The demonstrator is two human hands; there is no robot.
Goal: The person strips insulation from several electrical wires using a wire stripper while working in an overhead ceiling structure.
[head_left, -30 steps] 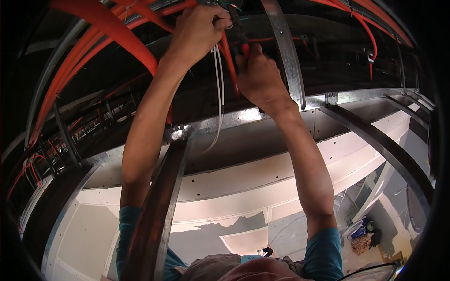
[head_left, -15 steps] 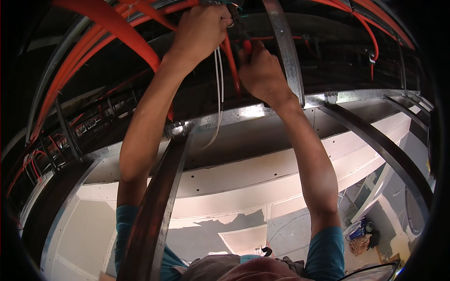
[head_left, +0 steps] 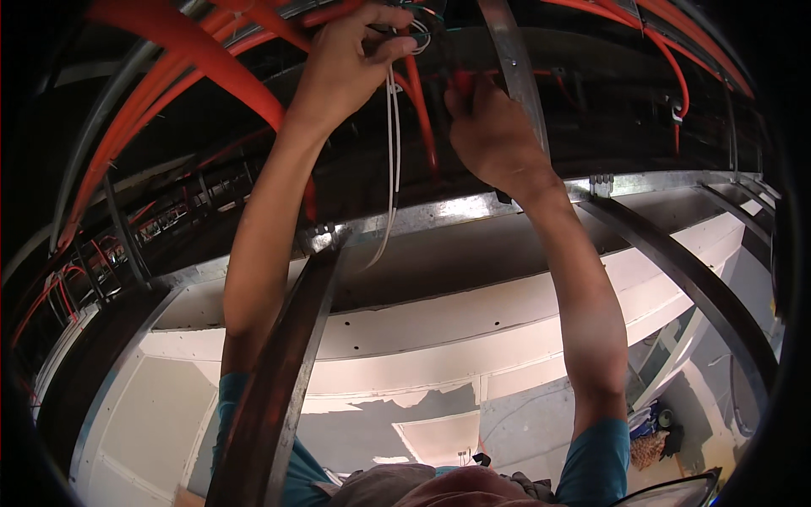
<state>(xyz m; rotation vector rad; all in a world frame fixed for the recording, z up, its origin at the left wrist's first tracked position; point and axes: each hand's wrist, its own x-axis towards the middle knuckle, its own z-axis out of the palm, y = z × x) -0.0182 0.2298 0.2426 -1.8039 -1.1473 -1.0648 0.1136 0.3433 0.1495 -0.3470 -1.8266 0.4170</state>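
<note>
My left hand (head_left: 345, 72) is raised at the top of the view, thumb and fingers curled about a bunch of thin wires (head_left: 421, 38). White and green strands show at the fingertips. Two white wires (head_left: 394, 160) hang down from there past the metal rail. To the right, and apart from the wires, my right hand (head_left: 498, 135) is closed round a red-handled tool (head_left: 462, 82). Its dark front end fades into the shadow, so its kind cannot be made out.
Thick orange conduits (head_left: 220, 68) run down at upper left. A metal strut (head_left: 517, 68) stands beside my right hand. Crossing below are a galvanized rail (head_left: 456, 207) and ceiling channels (head_left: 283, 380), (head_left: 693, 270). White boards (head_left: 422, 334) lie under them; a bundle of items (head_left: 655, 439) is far below.
My right hand and the red-handled tool have drawn away to the right from the wires. The fingers of my left hand have loosened a little, baring a wire loop.
</note>
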